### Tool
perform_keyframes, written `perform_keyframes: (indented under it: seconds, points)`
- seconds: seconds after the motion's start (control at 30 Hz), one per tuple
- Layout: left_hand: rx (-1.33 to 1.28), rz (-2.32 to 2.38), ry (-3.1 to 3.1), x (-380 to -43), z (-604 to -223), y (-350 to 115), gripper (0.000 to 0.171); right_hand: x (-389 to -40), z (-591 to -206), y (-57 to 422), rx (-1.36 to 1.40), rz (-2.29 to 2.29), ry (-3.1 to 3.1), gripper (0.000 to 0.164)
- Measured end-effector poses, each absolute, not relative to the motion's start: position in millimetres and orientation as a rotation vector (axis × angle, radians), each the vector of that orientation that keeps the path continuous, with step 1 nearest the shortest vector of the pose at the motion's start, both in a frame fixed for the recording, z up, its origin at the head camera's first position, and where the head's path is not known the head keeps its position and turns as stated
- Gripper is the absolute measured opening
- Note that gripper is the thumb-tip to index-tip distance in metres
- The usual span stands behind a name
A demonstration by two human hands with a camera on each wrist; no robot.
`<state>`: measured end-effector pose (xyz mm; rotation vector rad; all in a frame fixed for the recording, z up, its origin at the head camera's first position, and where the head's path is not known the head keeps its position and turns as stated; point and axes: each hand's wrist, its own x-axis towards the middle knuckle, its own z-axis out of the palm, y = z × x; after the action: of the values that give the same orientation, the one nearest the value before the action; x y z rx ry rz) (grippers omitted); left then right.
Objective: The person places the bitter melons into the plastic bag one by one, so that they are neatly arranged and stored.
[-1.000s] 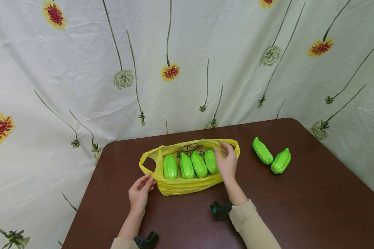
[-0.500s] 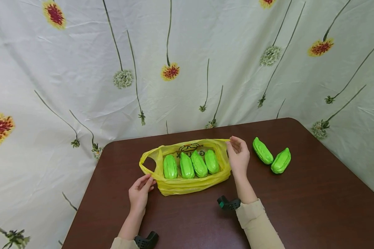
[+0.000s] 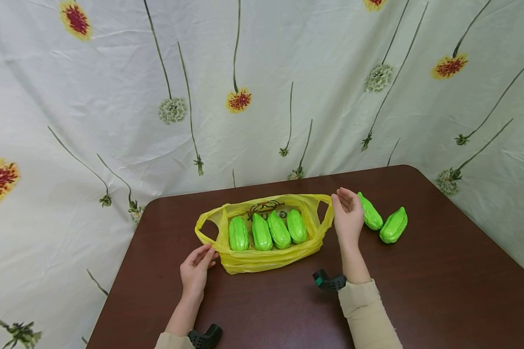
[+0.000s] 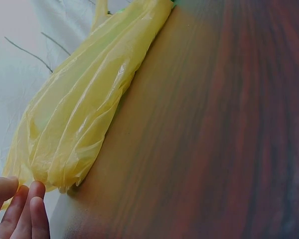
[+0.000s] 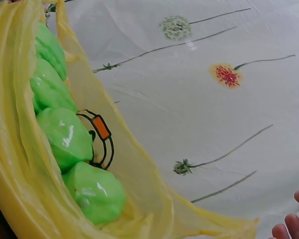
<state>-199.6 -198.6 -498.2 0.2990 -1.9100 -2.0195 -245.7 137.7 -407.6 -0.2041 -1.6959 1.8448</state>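
A yellow plastic bag (image 3: 268, 261) lies with its mouth spread on the table. Inside it, several shiny green gourd-shaped vegetables (image 3: 262, 232) stand side by side; the right wrist view shows the green gourds (image 5: 65, 137) close up. At the left handle, my left hand (image 3: 195, 271) pinches the bag's edge between thumb and fingers, as the left hand (image 4: 22, 206) in its wrist view confirms. My right hand (image 3: 348, 215) is just beyond the right handle, fingers loosely bent. In the right wrist view, a small gap separates the right fingers (image 5: 296, 226) from the bag's tip.
Two more green gourds (image 3: 393, 226) lie on the dark brown table (image 3: 432, 281) to the right, one partly behind my right hand. A flower-printed white cloth (image 3: 262, 145) hangs behind the table.
My right hand has moved right, from over the bag's right end to just outside it. The right handle loop now stands spread. My left hand has stayed in place.
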Motion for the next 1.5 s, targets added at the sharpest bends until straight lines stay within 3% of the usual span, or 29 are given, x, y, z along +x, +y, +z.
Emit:
perform_keyframes:
  seconds: [1.5]
  points:
    - [0.298,-2.014,-1.913,-198.9,-497.0,-198.3,0.03,-240.3,-430.4,225.5,-0.677,1.568,-1.513,0.036]
